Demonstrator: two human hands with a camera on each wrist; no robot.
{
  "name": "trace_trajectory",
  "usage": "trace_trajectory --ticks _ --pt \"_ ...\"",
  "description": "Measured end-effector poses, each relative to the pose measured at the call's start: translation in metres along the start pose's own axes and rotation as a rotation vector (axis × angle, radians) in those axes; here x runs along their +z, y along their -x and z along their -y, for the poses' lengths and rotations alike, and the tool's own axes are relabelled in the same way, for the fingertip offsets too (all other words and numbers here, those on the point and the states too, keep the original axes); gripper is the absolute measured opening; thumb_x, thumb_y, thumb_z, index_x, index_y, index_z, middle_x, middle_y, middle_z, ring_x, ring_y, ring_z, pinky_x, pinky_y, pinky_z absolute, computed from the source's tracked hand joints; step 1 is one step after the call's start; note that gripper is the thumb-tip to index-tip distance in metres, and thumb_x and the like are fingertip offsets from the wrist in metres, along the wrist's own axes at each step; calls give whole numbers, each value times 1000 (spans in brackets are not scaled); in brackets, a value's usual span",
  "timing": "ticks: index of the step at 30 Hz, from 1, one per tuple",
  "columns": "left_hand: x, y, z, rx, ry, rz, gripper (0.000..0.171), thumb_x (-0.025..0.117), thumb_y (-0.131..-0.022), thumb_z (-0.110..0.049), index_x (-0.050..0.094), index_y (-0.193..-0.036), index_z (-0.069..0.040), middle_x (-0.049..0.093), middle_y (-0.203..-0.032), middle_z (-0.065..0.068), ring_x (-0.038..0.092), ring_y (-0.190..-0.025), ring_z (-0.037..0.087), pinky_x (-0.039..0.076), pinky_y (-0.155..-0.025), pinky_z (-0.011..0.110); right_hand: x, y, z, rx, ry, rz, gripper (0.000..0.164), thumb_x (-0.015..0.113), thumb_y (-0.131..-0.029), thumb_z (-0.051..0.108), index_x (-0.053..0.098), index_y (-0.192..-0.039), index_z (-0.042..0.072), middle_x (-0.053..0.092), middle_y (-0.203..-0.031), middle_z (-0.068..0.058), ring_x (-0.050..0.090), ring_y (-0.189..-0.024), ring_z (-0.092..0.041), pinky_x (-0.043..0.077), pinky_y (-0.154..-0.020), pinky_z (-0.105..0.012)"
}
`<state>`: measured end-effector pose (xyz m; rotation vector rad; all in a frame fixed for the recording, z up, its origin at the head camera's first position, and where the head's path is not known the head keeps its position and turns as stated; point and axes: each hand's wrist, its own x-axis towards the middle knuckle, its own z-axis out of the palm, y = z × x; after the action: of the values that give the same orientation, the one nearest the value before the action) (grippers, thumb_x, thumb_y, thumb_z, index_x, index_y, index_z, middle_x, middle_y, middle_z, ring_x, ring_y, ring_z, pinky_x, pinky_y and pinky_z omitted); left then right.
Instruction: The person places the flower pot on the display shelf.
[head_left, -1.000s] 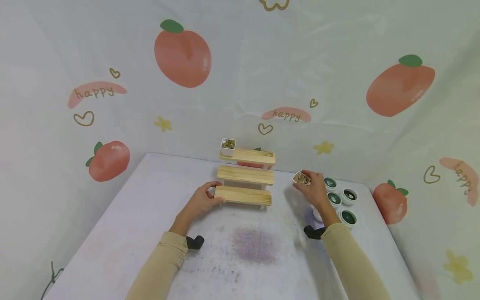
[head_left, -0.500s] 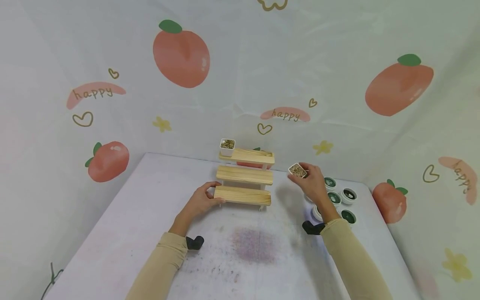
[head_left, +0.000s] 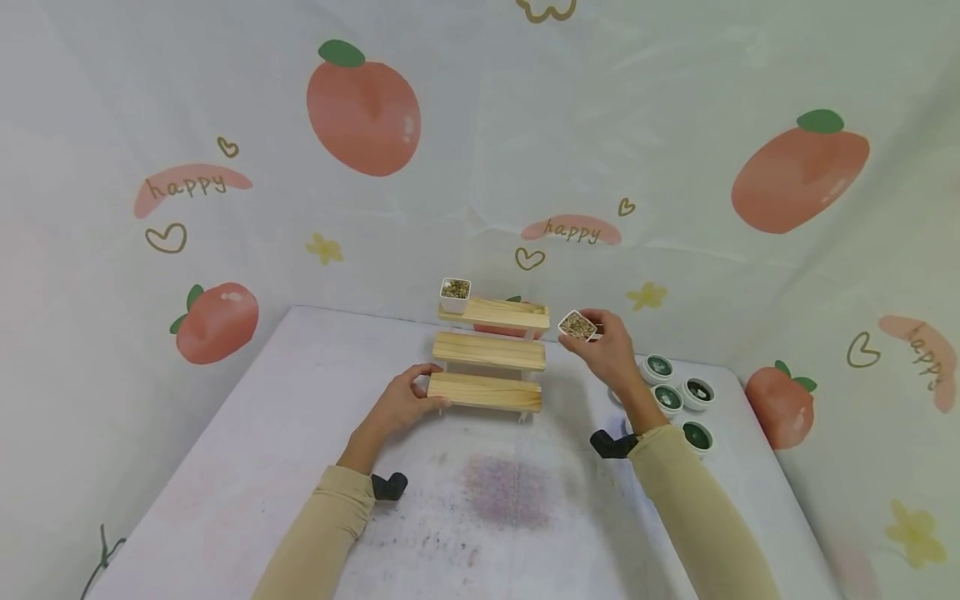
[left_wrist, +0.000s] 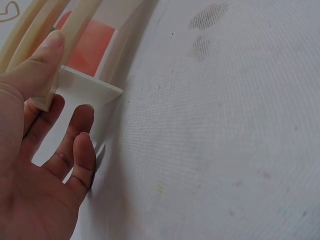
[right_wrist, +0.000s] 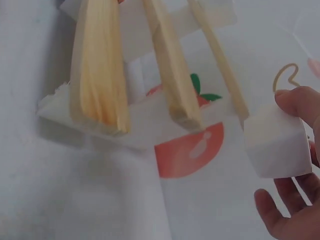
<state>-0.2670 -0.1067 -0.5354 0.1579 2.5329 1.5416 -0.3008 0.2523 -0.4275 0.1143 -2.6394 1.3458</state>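
Observation:
A three-tier wooden shelf (head_left: 489, 351) with white supports stands at the back of the table. My left hand (head_left: 401, 402) grips the left end of its lowest board (left_wrist: 75, 37), thumb on one face and a finger beneath. My right hand (head_left: 611, 348) pinches a small square white pot (head_left: 577, 327) with a grainy tan and green filling, held in the air just right of the top tier. In the right wrist view the pot's white underside (right_wrist: 277, 145) shows between thumb and fingers. A similar white pot (head_left: 454, 295) sits at the top tier's left end.
Several round white tubs (head_left: 697, 436) with dark green or black contents stand on the table's right side, partly hidden by the right forearm. A printed white cloth (head_left: 480, 150) hangs close behind the shelf. The white table (head_left: 337, 533) shows purplish stains in front.
My right hand has carried the pot left and upward, from near the tubs to beside the shelf's top tier. The left hand stays on the lowest board.

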Motion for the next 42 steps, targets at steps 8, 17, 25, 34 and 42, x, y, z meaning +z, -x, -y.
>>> trace_trajectory --ticks 8,17,25,34,42 --pt "1 1 0 6 0 -6 65 85 -84 -29 56 -141 -18 61 -75 5 52 -63 15 44 -59 29 12 -5 18 -13 -77 63 64 79 -90 27 52 -144 6 49 -140 -19 56 -116 -31 48 -84 -26" --pt "0 1 2 11 2 -3 66 85 -84 -30 56 -142 -19 59 -74 5 50 -63 15 43 -59 29 36 -13 32 -26 -227 46 69 81 -89 27 50 -146 4 59 -131 -20 60 -119 -33 53 -92 -28" --pt "0 1 3 18 4 -9 66 85 -85 -30 55 -143 -18 59 -74 5 49 -62 15 43 -58 29 57 -22 40 -14 -310 10 70 83 -86 19 50 -145 2 59 -130 -21 58 -119 -31 51 -99 -37" --pt "0 3 -1 16 9 -12 65 85 -84 -28 56 -142 -17 59 -74 4 50 -63 14 43 -58 28 74 -35 48 -13 -379 15 72 83 -86 21 49 -146 2 61 -133 -20 59 -124 -30 50 -103 -38" --pt "1 -2 6 44 13 -12 65 85 -84 -29 56 -141 -16 58 -70 3 49 -61 12 41 -56 27 86 -43 52 -40 -374 65 70 78 -92 19 45 -151 3 53 -148 -18 54 -137 -33 43 -114 -44"
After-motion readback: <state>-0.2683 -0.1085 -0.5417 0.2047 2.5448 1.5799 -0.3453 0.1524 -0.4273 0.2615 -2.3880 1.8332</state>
